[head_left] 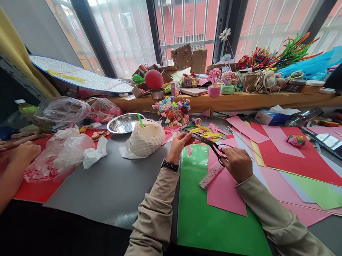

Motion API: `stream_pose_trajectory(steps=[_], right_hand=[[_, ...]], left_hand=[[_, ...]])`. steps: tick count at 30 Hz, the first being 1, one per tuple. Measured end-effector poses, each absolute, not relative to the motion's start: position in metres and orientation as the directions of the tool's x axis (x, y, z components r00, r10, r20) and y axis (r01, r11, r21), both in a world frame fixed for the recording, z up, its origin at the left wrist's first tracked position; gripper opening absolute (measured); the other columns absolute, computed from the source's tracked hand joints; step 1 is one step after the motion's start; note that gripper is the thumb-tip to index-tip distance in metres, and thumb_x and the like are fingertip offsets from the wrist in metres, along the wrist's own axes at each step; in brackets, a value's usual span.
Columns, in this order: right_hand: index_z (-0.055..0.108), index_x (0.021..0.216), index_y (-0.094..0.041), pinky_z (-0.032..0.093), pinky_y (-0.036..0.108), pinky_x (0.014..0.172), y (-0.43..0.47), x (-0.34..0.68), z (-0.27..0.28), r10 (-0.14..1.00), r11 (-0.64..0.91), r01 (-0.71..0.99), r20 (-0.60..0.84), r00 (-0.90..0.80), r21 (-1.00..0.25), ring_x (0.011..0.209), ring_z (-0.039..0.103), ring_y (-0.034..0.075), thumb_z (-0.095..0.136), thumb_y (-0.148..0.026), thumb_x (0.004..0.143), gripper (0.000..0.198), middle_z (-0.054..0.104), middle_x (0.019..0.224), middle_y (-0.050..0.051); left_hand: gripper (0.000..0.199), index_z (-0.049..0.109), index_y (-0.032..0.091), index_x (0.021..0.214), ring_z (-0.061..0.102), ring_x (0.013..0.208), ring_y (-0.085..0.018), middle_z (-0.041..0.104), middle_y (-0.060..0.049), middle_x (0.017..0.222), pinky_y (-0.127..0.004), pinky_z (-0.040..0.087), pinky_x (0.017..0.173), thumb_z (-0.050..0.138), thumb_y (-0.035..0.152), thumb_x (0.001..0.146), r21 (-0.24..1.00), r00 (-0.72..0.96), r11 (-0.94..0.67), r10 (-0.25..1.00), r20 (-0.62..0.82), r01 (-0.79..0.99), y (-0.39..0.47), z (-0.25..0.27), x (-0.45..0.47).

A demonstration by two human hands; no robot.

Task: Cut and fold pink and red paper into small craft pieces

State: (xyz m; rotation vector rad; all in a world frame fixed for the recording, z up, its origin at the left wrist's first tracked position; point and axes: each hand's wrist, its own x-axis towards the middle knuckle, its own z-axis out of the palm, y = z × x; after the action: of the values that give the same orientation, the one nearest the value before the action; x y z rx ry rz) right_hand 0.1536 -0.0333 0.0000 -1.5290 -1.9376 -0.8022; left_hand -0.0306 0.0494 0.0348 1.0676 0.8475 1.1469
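The scissors' handles [221, 156] are hidden inside the right hand [237, 163]; the green sheet [209, 217] is cut off by the bottom edge.

both arms wear long beige sleeves [152, 215] of soft, creased fabric, loose and bunching toward the cuffs. on the left wrist sits 1 black watch [169, 165] — a beaded-looking band. the left hand [179, 144] and right hand [238, 163] are bare — no gloves or rings visible.
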Motion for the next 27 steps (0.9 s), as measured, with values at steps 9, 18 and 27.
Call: stream_pose_trajectory(steps=[9,18,27], right_hand=[[0.054,0.084,-0.015,0.036,0.022,0.049,-0.031,0.152,-0.009,0.738,0.197,0.980,0.664,-0.122,-0.038,0.061,0.058,0.015,0.049,-0.017,0.065,0.020,0.064,0.070,0.002],[0.053,0.088,-0.015,0.038,0.022,0.050,-0.027,0.154,-0.015,0.733,0.222,0.974,0.668,-0.130,-0.054,0.064,0.058,0.015,0.045,-0.014,0.067,0.023,0.064,0.078,0.003],[0.055,0.085,-0.016,0.030,0.023,0.045,-0.029,0.156,-0.010,0.683,0.079,0.990,0.718,-0.138,0.115,0.053,0.054,0.014,0.046,-0.015,0.069,0.018,0.062,0.065,0.003]], left_hand=[[0.022,0.056,0.013,0.062,0.058,0.057,-0.010,0.060,0.001,0.057,-0.026,0.043,0.066,0.064,0.032,0.054,0.955,0.236,0.014,0.970,0.059,-0.296,0.046,0.036,-0.029],[0.025,0.056,0.013,0.062,0.056,0.054,-0.010,0.059,0.000,0.056,-0.022,0.043,0.058,0.063,0.035,0.055,0.972,0.175,-0.023,0.982,0.065,-0.233,0.051,0.030,-0.029],[0.023,0.058,0.012,0.063,0.057,0.055,-0.009,0.061,-0.001,0.059,-0.022,0.044,0.061,0.064,0.032,0.055,0.952,0.227,0.120,0.972,-0.056,-0.281,0.048,0.033,-0.031]])
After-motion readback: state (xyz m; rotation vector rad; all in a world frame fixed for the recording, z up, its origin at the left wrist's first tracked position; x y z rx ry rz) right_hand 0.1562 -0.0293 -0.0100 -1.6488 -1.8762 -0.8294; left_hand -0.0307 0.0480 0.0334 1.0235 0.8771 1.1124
